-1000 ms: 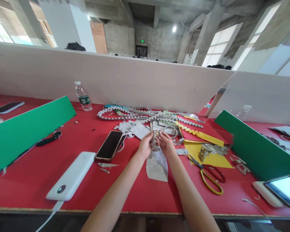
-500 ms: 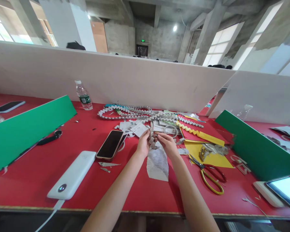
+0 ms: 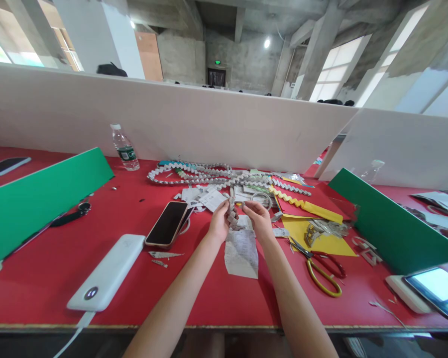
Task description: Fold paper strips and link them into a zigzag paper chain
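Note:
My left hand (image 3: 219, 222) and my right hand (image 3: 259, 219) meet above the red table (image 3: 41, 278), both pinched on a short folded paper chain (image 3: 232, 213) made of printed paper. The chain hangs between my fingertips. Right below lies a torn sheet of printed paper (image 3: 241, 252). A long chain of the same folded links (image 3: 194, 174) snakes across the table behind my hands.
A phone (image 3: 168, 223) and a white power bank (image 3: 106, 272) lie to the left. Scissors with yellow and red handles (image 3: 321, 268) and yellow paper (image 3: 321, 238) lie to the right. Green boards (image 3: 41, 199) (image 3: 388, 223) stand on both sides, a water bottle (image 3: 121, 147) at the back.
My hands have shifted slightly away from me and up with the short chain. The view has tilted a little.

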Action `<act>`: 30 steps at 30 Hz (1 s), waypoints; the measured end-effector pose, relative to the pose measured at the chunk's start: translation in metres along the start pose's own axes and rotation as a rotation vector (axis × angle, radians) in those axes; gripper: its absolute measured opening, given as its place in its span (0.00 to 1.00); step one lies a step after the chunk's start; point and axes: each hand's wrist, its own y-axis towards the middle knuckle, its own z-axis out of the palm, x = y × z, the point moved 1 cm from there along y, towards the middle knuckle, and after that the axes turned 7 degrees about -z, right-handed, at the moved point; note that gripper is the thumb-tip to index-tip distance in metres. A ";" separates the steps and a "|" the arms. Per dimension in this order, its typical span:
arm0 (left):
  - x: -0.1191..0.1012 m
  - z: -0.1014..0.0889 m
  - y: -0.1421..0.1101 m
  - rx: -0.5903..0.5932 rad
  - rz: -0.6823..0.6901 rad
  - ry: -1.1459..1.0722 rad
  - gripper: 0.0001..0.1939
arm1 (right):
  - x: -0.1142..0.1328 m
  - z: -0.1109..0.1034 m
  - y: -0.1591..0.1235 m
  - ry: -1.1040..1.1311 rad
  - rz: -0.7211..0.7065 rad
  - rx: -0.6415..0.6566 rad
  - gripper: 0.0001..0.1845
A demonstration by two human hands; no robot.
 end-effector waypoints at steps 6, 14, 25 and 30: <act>-0.003 0.000 0.000 -0.001 -0.015 -0.018 0.05 | -0.001 -0.011 -0.002 -0.923 -0.180 -0.137 0.21; -0.003 -0.001 0.001 -0.017 -0.041 -0.057 0.04 | -0.018 -0.042 -0.001 -1.212 0.088 -0.229 0.20; -0.005 0.001 -0.001 -0.049 -0.054 -0.053 0.04 | -0.011 -0.050 0.008 -0.990 -0.072 -0.263 0.19; -0.005 0.001 -0.001 -0.061 -0.062 -0.041 0.04 | -0.012 -0.047 0.014 -0.285 -0.118 -0.296 0.11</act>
